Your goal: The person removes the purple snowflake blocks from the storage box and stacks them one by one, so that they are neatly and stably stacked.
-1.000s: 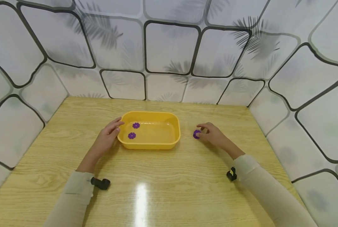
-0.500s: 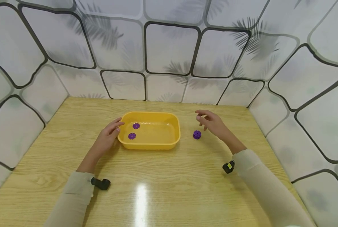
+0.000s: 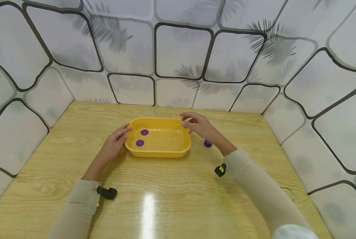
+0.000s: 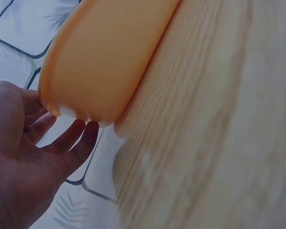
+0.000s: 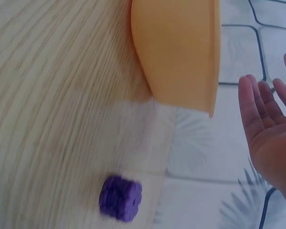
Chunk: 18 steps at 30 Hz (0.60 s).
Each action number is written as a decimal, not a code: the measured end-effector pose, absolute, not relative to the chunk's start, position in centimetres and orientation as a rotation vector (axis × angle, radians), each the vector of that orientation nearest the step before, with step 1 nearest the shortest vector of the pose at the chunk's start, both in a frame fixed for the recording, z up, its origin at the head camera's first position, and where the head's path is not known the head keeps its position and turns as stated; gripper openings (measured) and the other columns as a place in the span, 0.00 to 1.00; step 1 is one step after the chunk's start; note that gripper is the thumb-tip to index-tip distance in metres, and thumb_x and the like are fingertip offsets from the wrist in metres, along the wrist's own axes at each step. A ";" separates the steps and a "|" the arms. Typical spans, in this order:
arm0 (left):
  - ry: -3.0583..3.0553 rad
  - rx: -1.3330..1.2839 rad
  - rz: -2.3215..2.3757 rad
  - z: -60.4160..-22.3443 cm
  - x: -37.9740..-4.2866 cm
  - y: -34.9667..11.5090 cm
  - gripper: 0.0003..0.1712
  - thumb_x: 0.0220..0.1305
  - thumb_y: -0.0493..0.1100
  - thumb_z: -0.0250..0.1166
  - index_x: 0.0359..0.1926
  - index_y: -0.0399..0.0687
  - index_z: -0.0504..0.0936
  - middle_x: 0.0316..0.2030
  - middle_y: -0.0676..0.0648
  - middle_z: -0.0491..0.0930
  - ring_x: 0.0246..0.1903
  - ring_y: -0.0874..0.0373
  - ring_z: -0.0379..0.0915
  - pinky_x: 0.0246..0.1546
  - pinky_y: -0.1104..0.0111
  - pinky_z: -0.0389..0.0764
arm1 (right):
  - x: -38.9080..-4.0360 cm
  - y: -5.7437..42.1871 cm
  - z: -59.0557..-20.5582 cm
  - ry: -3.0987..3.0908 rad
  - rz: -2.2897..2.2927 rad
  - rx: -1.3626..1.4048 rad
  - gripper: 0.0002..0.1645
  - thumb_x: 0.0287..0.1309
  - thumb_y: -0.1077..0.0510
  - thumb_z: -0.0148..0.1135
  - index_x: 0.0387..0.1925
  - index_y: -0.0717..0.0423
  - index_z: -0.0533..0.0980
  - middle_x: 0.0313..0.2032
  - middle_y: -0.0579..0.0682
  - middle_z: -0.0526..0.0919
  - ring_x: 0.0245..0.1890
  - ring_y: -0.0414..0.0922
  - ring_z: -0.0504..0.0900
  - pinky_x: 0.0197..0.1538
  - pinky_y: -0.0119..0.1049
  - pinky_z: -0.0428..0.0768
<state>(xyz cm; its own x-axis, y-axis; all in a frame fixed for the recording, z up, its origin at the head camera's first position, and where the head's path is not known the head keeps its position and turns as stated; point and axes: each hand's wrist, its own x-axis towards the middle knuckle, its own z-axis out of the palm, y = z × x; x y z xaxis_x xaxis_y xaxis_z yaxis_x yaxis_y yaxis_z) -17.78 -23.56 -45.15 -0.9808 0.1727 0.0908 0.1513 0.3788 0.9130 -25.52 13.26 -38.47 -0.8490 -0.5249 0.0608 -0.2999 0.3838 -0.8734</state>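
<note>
A yellow plastic tub (image 3: 157, 154) stands on the table with two purple flower-shaped discs, one a near disc (image 3: 140, 143) and one a far disc (image 3: 144, 132), lying flat at its left end. My left hand (image 3: 114, 144) holds the tub's left end, fingertips against its outer wall in the left wrist view. Over the tub's right rim hovers my right hand (image 3: 200, 127), thumb and forefinger close together; I cannot tell whether a disc is between them. Right of the tub, partly behind my right wrist, is a small stack of purple discs (image 5: 120, 198).
The wood-grain table (image 3: 166, 189) runs back to a wall (image 3: 178, 49) printed with dark outlines and leaf shadows, with similar walls on both sides. A small black camera (image 3: 107, 193) sits on my left sleeve, another black camera (image 3: 220, 170) on my right.
My right hand has risen off the purple stack and travelled left to the tub's right rim. The left hand stays at the tub's left end.
</note>
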 end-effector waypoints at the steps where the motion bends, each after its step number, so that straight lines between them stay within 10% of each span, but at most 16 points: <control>1: 2.593 0.302 1.713 -45.1 -17.8 -23.6 0.24 0.82 0.45 0.45 0.70 0.38 0.69 0.80 0.46 0.51 0.79 0.44 0.41 0.77 0.46 0.54 | -25.6 12.7 -38.5 2.399 -1.452 -0.747 0.28 0.70 0.49 0.61 0.68 0.52 0.72 0.56 0.58 0.79 0.50 0.57 0.82 0.44 0.51 0.87; 18: 2.558 0.318 1.761 -44.7 -17.5 -23.5 0.23 0.81 0.41 0.45 0.69 0.36 0.70 0.79 0.44 0.51 0.79 0.44 0.42 0.76 0.47 0.56 | -24.9 2.5 -40.6 2.266 -1.286 -0.832 0.31 0.70 0.50 0.62 0.69 0.57 0.70 0.58 0.58 0.77 0.48 0.52 0.82 0.46 0.48 0.87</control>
<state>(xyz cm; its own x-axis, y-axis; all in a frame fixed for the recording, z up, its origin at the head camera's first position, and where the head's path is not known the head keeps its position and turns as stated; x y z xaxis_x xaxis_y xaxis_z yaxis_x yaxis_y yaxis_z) -17.54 -23.54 -44.67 -0.9790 0.1780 0.0993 0.1563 0.3427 0.9263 -24.90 2.53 -40.60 -0.7409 -0.6696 -0.0530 -0.2979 0.3983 -0.8675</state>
